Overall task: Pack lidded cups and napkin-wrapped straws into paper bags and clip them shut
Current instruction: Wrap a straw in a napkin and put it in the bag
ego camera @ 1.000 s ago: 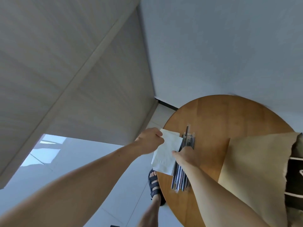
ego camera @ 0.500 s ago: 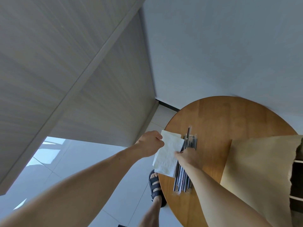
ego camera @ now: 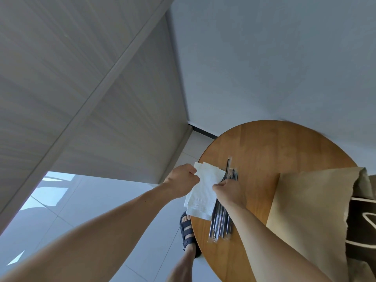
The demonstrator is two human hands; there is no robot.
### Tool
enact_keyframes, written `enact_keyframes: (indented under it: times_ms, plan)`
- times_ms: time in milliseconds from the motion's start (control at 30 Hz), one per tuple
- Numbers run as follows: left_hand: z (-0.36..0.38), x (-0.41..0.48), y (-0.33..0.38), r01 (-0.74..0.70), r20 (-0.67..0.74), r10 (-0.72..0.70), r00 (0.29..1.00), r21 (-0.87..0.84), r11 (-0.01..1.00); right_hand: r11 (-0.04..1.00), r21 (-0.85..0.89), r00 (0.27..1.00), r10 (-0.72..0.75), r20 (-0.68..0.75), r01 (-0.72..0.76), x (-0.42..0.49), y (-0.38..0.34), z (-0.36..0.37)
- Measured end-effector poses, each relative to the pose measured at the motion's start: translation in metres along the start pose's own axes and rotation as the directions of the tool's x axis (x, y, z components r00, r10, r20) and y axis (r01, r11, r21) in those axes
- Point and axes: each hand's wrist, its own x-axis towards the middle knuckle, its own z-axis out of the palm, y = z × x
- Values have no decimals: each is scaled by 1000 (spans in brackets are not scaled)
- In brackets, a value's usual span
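Observation:
A white napkin (ego camera: 203, 192) hangs over the left edge of the round wooden table (ego camera: 270, 143). My left hand (ego camera: 181, 180) pinches the napkin's upper left corner. My right hand (ego camera: 228, 190) pinches its right edge, just above a pile of several dark straws in clear sleeves (ego camera: 221, 218) lying on the table. A brown paper bag (ego camera: 309, 210) stands open at the right; part of a dark cup with white lines (ego camera: 364, 224) shows inside it.
The table stands near a room corner with a grey wall and a pale panelled wall. A foot in a dark sandal (ego camera: 188, 231) rests on the tiled floor beside the table's left edge.
The napkin has been pulled slightly apart at its top, showing two layers. Both hands stay at the napkin in nearly the same place.

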Motion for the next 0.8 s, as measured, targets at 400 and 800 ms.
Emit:
enact_keyframes:
  times_ms: [400, 800]
  plan:
    - [16, -3, 25, -13, 26, 21, 999, -272, 962, 744, 661, 985, -165, 45, 94, -24, 21, -55]
    - [27, -8, 16, 5, -34, -14, 999, -270, 963, 978, -203, 997, 28, -67, -41, -13, 77, -2]
